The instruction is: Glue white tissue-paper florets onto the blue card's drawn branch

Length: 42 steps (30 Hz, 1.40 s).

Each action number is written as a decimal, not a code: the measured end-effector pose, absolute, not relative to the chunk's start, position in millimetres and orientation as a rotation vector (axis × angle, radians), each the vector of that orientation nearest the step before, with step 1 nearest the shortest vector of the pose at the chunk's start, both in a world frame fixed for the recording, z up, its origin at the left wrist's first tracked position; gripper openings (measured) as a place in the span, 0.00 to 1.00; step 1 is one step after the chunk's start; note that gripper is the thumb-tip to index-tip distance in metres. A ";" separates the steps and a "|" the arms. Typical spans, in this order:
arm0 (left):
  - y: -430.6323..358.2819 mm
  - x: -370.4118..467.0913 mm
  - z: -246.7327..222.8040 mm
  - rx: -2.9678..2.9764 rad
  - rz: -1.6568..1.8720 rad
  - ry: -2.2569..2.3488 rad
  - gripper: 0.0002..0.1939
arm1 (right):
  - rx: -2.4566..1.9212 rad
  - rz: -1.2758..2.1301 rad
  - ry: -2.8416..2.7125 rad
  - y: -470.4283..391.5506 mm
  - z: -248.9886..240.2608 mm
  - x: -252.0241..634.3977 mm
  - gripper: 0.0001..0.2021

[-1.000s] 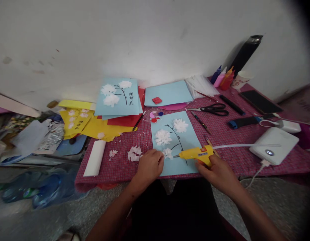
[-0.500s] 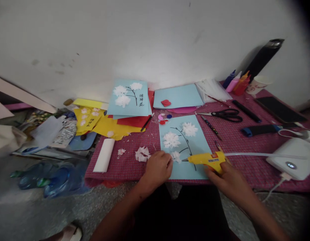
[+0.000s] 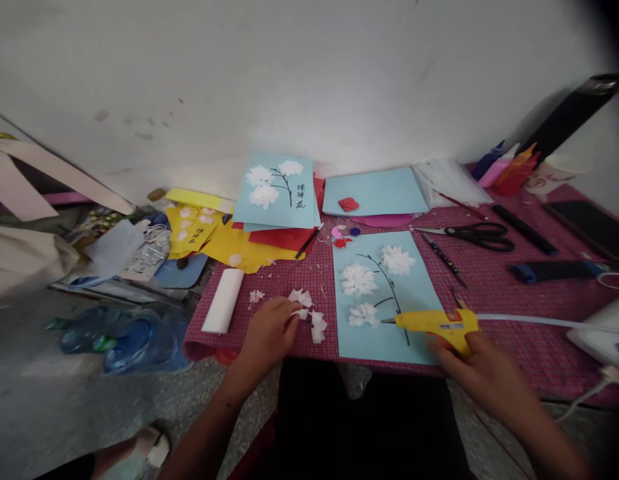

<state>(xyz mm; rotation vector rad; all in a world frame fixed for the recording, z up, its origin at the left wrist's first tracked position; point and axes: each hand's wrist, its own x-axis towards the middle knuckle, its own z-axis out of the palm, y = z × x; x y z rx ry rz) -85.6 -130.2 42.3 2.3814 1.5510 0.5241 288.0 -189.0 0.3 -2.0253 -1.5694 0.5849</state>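
My right hand [image 3: 482,363] is wrapped round a yellow hot glue gun [image 3: 424,321] with a clear glue stick [image 3: 529,322] out of its back. The nozzle points left over a light blue sheet [image 3: 359,347], close to the lowest of three white paper flowers [image 3: 363,315] on a drawn black branch [image 3: 392,287]. Left of the sheet, my left hand [image 3: 270,332] pinches at a white paper petal [image 3: 300,297] in a small loose pile; its fingertips are partly hidden. Another petal piece [image 3: 318,327] lies just right of the fingers.
A white paper roll [image 3: 223,300] and paper scraps [image 3: 256,296] lie left. Behind stand a finished flower card [image 3: 277,217] and blue sheets [image 3: 374,190]. Scissors [image 3: 477,235], pens, paint bottles [image 3: 512,170], a phone [image 3: 589,227] and a white power bank [image 3: 602,340] are right. Water bottles [image 3: 139,343] lie on the floor.
My left hand has left the lowest flower and moved left to the loose petals. The glue gun stays near that flower, in my right hand. The view has shifted slightly.
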 end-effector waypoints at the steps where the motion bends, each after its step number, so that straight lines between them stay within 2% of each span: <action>1: -128.4 -82.5 44.3 2.402 0.493 1.502 0.10 | -2.034 0.573 -1.570 -189.2 -0.5 288.5 0.17; 5: -124.1 -66.5 46.3 2.462 0.393 1.355 0.11 | -2.045 0.552 -1.610 -190.2 -3.4 291.1 0.17; 10: -117.1 -63.6 37.3 2.476 0.349 1.330 0.09 | -2.055 0.557 -1.580 -189.3 -0.5 289.2 0.16; 20: -127.4 -82.5 55.4 2.129 0.711 1.423 0.07 | -2.068 0.534 -1.634 -192.4 8.9 289.3 0.19; 28: -181.0 -38.6 37.0 2.134 0.652 1.080 0.09 | -2.126 0.188 -2.014 -206.5 15.5 274.4 0.15; 34: -180.6 -22.1 12.5 2.253 0.601 1.086 0.11 | -2.179 0.012 -2.199 -208.4 19.6 250.7 0.11; 42: -178.3 -20.7 12.5 2.319 0.598 1.066 0.13 | -2.129 -0.101 -2.288 -203.9 21.5 238.7 0.09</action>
